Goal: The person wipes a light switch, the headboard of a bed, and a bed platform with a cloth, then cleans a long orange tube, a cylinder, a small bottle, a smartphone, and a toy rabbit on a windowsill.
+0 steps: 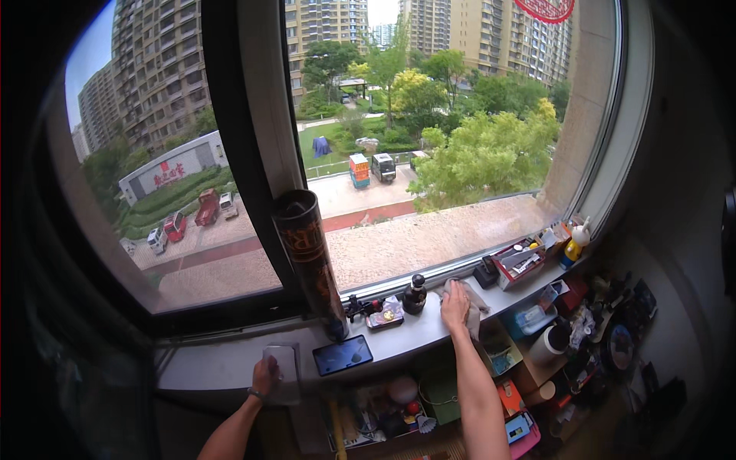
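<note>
My left hand (264, 377) is closed on the edge of a clear, flat-sided plastic box (288, 374), held at the front edge of the white windowsill, left of centre. My right hand (455, 308) presses a grey-beige cloth (475, 294) onto the sill, fingers pointing toward the window. Just left of that hand stands a small dark bottle (415, 294) with a round stopper. A phone or small tablet (343, 355) lies flat between my two hands, its dark bluish screen facing up.
A tall dark cylinder (310, 261) leans near the window frame. Beside it sits a small patterned box (385, 313). Farther right are a black object (485, 271), an organizer box (519, 262) and a yellow-blue figurine (575, 244). Below the sill, cluttered shelves hold a white cup (546, 346) and a shuttlecock (425, 422).
</note>
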Available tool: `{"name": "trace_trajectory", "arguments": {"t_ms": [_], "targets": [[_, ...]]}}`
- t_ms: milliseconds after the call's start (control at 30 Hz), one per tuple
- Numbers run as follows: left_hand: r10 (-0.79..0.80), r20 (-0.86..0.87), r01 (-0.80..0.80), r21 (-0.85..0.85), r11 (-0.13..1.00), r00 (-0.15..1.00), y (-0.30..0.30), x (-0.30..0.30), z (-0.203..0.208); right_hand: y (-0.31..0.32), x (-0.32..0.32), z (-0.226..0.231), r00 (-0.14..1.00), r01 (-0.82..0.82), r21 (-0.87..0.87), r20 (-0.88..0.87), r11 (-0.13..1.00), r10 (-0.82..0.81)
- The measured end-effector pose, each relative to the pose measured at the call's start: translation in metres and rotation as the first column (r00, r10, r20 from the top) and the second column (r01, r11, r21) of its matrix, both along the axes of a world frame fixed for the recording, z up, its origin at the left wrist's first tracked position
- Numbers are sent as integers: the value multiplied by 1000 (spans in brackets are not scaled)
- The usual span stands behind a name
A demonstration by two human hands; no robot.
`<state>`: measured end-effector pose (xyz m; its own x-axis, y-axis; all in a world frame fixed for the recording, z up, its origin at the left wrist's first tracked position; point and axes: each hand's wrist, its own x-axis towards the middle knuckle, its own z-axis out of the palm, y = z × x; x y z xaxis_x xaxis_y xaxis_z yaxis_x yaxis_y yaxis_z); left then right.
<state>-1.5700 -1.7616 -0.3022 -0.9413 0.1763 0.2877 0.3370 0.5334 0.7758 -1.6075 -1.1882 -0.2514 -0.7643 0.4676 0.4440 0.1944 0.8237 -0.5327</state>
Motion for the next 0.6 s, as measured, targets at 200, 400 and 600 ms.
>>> {"name": "trace_trajectory", "arguments": {"t_ms": [200,400,600], "targets": [[-93,-291,14,-264,965,952,26,13,48,-9,39,15,939,-317,-45,-159,947,306],[7,-12,-9,-126,992,1000,39,21,61,-22,86,21,921,-345,-49,-211,937,328],[17,-295,-97,-259,961,955,30,18,47,-52,140,18,844,-465,-168,-382,869,377]]}}
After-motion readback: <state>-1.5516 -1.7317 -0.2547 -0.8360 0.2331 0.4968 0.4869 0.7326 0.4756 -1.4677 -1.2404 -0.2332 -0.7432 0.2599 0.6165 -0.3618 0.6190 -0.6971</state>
